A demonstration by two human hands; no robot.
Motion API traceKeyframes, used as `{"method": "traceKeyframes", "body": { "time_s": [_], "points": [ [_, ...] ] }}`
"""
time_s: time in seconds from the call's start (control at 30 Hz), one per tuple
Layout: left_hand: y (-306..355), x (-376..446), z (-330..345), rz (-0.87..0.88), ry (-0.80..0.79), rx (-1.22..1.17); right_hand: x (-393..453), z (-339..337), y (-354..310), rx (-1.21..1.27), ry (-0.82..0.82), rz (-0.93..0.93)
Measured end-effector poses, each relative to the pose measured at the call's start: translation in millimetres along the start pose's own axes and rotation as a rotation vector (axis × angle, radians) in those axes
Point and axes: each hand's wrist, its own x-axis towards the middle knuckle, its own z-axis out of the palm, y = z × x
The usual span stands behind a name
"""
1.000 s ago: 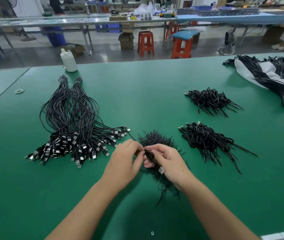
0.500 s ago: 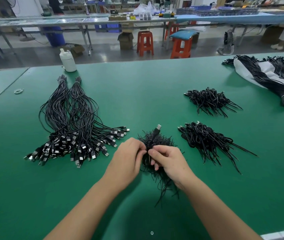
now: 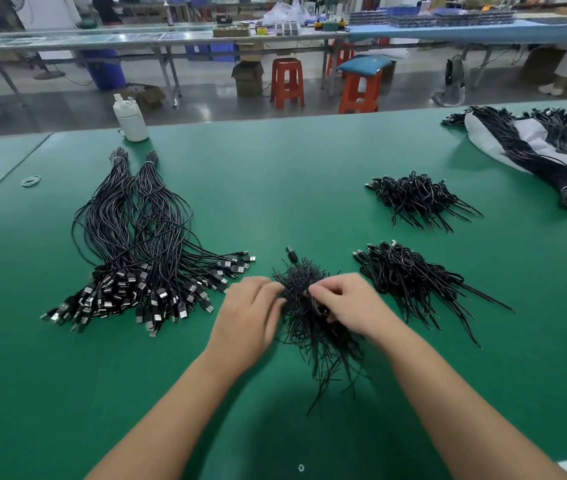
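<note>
A loose heap of thin black ties (image 3: 313, 327) lies on the green table (image 3: 275, 188) right in front of me. My left hand (image 3: 247, 317) curls against the heap's left side, fingertips in the strands. My right hand (image 3: 344, 303) pinches a small coiled black cable over the heap. A cable's plug end (image 3: 290, 254) sticks up behind the heap. A big bundle of black USB cables (image 3: 136, 258) lies to the left, plugs fanned toward me.
Two piles of coiled, tied cables sit to the right, one near (image 3: 410, 278) and one farther (image 3: 413, 199). More cable bundles rest on grey cloth (image 3: 531, 147) at far right. A white bottle (image 3: 131, 119) stands at the far edge; a rubber band (image 3: 31, 180) lies at left.
One second ago both hands held a cable above the heap with its plug by my right palm. The plug end swung up behind the heap, and both hands sank lower into the strands.
</note>
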Motion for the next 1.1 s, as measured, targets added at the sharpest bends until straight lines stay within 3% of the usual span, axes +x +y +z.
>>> {"method": "traceKeyframes", "body": {
  "time_s": [0.1,0.23,0.53,0.67,0.73,0.9,1.1],
  "points": [
    [-29.3,-15.1,9.0,-0.225,-0.07,0.068,24.3,-25.4,4.2,-0.361,0.186,0.032],
    [-62.4,-38.6,14.7,-0.358,-0.175,0.177,63.1,-60.3,21.7,-0.668,0.341,0.124],
    [-72.3,-45.6,23.0,-0.402,-0.136,0.178,103.5,-57.5,58.9,-1.107,0.257,0.097],
    [-71.2,-46.1,24.2,-0.421,-0.119,0.181,103.7,-52.4,62.9,-1.282,0.424,-0.023],
    [-70.7,-46.2,24.4,-0.424,-0.113,0.186,106.1,-58.2,66.6,-1.265,0.41,0.05],
    [-70.8,-46.7,25.3,-0.442,-0.108,0.203,111.5,-62.6,92.7,-0.991,0.149,0.268],
    [-71.8,-48.4,25.7,-0.442,-0.117,0.215,108.6,-51.2,94.7,-0.946,0.205,0.304]
  ]
}}
